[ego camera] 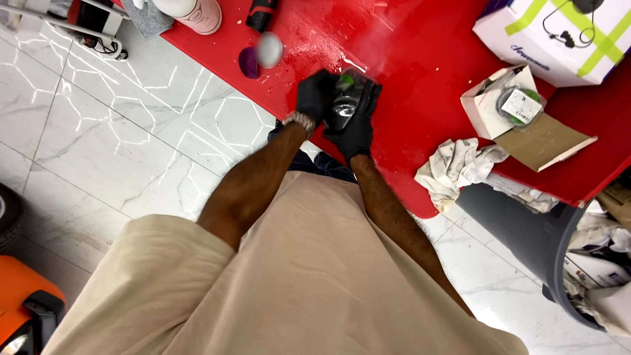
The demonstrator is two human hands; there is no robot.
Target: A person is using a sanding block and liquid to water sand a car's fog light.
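Packages crowd the right end of the red table: a white box crossed by yellow-green tape strips, with a black cable lying on its top, sits at the far right corner. Just beside it lies a smaller open white carton holding a dark coiled item with a white rectangular label, and a flat brown cardboard sheet touches the carton's near edge. A crumpled white rag hangs over the table's near rim. At the far left corner stands a pale pink container, near a purple pad and a red-and-black tool.

A small clear container with a green cap is held over the table near its front edge, between both black-gloved hands. The left hand wraps it from the left; the right hand cups it from below and the right, fingers closed around it. A metal watch sits at the left wrist.

White powder dusts the red surface beyond the hands. The floor is white marble-pattern tile. A grey bin stuffed with paper stands at right; an orange object shows at lower left.
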